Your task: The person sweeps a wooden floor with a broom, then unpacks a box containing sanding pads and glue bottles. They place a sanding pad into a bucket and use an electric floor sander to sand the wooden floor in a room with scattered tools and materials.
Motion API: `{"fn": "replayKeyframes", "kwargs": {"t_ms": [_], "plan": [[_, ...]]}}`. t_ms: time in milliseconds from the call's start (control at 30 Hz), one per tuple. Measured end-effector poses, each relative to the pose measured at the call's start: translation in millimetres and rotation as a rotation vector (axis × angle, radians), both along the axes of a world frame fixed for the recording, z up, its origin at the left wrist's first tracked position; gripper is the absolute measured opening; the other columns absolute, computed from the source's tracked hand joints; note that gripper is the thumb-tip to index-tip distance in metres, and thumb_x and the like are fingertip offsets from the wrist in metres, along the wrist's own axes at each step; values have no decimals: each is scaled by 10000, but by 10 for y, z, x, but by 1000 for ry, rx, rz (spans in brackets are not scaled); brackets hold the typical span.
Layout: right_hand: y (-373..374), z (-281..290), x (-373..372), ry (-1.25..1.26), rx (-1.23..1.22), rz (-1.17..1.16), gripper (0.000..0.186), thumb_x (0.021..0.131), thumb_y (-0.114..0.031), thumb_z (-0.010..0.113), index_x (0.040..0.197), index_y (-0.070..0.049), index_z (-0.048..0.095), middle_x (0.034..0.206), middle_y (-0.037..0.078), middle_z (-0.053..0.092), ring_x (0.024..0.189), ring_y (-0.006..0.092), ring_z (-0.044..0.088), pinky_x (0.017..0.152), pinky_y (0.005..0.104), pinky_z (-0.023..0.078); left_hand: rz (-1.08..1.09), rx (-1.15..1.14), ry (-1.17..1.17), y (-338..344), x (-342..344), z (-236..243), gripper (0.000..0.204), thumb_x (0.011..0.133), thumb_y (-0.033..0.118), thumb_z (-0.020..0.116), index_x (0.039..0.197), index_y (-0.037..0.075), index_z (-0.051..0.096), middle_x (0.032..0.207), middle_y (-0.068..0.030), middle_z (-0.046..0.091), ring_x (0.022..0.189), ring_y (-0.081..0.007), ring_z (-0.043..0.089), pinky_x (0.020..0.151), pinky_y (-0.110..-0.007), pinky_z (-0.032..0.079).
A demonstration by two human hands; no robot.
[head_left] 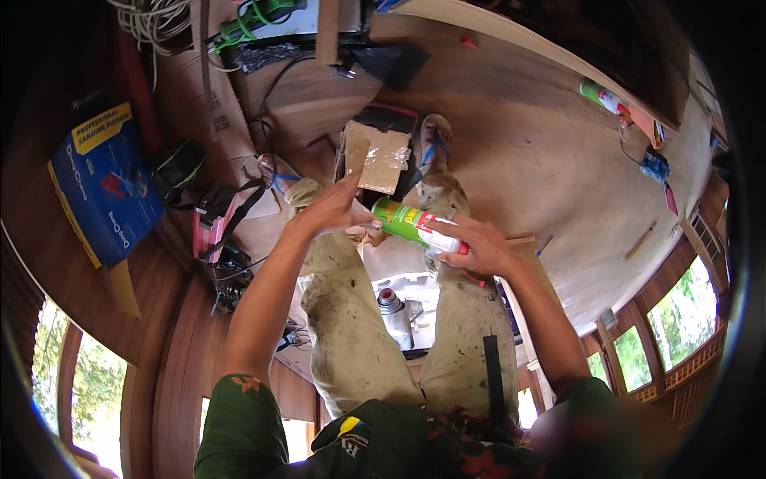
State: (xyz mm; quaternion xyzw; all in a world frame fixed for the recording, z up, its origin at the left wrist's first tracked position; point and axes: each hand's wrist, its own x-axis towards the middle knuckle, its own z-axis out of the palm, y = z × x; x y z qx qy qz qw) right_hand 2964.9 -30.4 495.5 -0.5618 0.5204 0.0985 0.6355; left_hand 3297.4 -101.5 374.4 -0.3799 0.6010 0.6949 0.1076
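My right hand (471, 243) grips a green, white and red cylindrical can (407, 223), held tilted across my legs. My left hand (347, 207) is at the can's left end, index finger stretched toward the cardboard-topped box (375, 156) between my feet; its thumb appears to touch the can, and some fingers are partly hidden. Below the can, between my thighs, stands a cylinder with a dark red top (390, 300) in a pale container.
A blue box (104, 199), bags (179, 172) and cords lie left. A green tool (247, 24) and coiled cable (155, 20) are at the top. Another green can (600, 97), a blue tool (654, 166) and a board edge (558, 48) are right.
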Motion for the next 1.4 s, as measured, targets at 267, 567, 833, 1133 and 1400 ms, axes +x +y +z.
{"fn": "replayKeyframes", "kwargs": {"t_ms": [267,567,833,1133,1400], "plan": [[84,2,-48,-67,77,-219,686,895,-303,764,1548,-248,559,1106,138,651,1000,311,666,887,366,524,68,-65,-29,41,96,-38,1056,853,610,774,1596,-9,347,1485,-286,540,1299,-432,579,1103,-461,460],[-284,-247,-192,-27,266,53,709,904,-279,759,1572,-245,525,1212,160,655,1113,320,642,982,385,498,60,84,27,19,-124,-57,883,1009,662,542,1601,31,366,1195,-286,673,1109,-443,650,953,-500,494],[-346,-399,458,234,60,364,529,906,-402,751,1363,-144,682,1074,215,738,968,412,724,898,512,561,74,69,134,157,-545,-53,817,1045,584,540,1665,112,293,1230,-312,681,1106,-497,658,995,-494,497],[-154,-404,790,571,154,99,526,945,-469,712,1084,38,723,1025,280,743,1023,450,716,898,514,571,101,28,184,265,-580,-11,890,943,388,716,1660,117,263,1162,-302,673,1129,-451,634,1005,-499,478],[-98,-404,764,528,140,119,496,927,-366,765,1205,32,664,1067,293,724,1022,463,704,871,534,563,62,-7,75,377,-685,-147,370,910,268,746,1191,37,677,1072,-222,724,1045,-451,674,926,-506,531]]}}
